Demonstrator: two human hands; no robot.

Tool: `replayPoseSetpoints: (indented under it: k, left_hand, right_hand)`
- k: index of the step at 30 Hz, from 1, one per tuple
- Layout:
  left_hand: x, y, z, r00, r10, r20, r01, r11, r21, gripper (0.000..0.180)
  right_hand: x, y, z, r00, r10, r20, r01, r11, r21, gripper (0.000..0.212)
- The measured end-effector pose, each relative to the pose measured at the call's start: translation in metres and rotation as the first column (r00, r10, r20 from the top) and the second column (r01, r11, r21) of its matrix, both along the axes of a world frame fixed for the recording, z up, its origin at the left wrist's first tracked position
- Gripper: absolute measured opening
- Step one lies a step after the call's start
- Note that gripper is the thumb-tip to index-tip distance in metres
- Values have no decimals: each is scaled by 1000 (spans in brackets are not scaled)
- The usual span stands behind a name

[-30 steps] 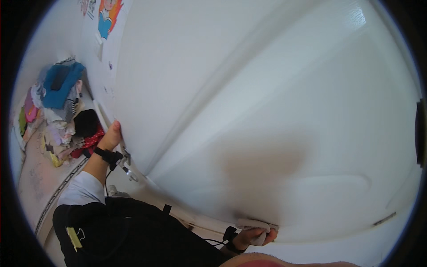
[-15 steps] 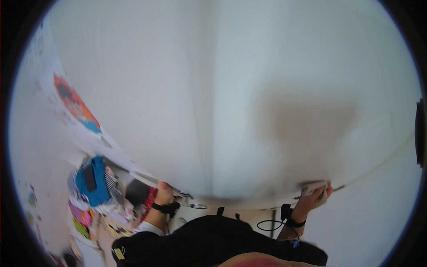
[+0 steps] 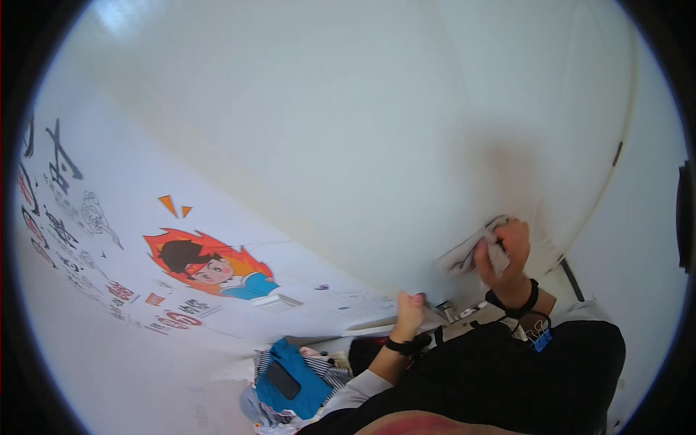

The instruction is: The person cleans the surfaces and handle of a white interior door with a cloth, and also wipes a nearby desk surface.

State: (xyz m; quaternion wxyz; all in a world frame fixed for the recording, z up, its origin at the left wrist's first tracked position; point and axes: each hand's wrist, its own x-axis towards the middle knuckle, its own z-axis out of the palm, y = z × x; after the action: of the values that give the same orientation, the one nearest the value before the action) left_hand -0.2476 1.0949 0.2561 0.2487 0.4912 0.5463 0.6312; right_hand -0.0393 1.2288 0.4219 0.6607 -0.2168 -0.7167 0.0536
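A white door [image 3: 348, 130] fills most of the view, and a metal handle [image 3: 446, 310] shows low on it. My left hand [image 3: 410, 312] is closed round the door's left edge beside the handle, a black band on its wrist. Further right, my right hand [image 3: 509, 246] grips a pale grey cloth [image 3: 464, 255] and presses it to the door's surface. Part of the cloth bunches out between the fingers. A black band and a cord are round the right wrist, with a blue binder clip [image 3: 540, 338] near it.
On the left, a white wall [image 3: 145, 377] carries black and red lettering and a cartoon figure sticker [image 3: 210, 267]. Under it is a white switch plate [image 3: 278, 303]. Below lies a clothes pile with a blue garment [image 3: 308, 377] and dark phone-like object [image 3: 283, 381]. Dark hinges [image 3: 618, 154] line the door's right side.
The view has swung left, showing more of the wall. My right hand has moved the cloth higher on the door, away from my body. My left hand stays on the door edge.
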Motion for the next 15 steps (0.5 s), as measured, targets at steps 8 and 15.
replayPoseSetpoints:
  k: [8, 15]
  left_hand:
    - [-1, -7, 34, 927, -245, 284, 256, 967, -1, 32]
    - [-9, -8, -4, 938, -269, 218, 291, 953, -79, 37]
  right_hand:
    - [-67, -70, -29, 985, 97, 144, -107, 992, 63, 28]
    - [-77, -73, -31, 974, 110, 197, -139, 980, 140, 28]
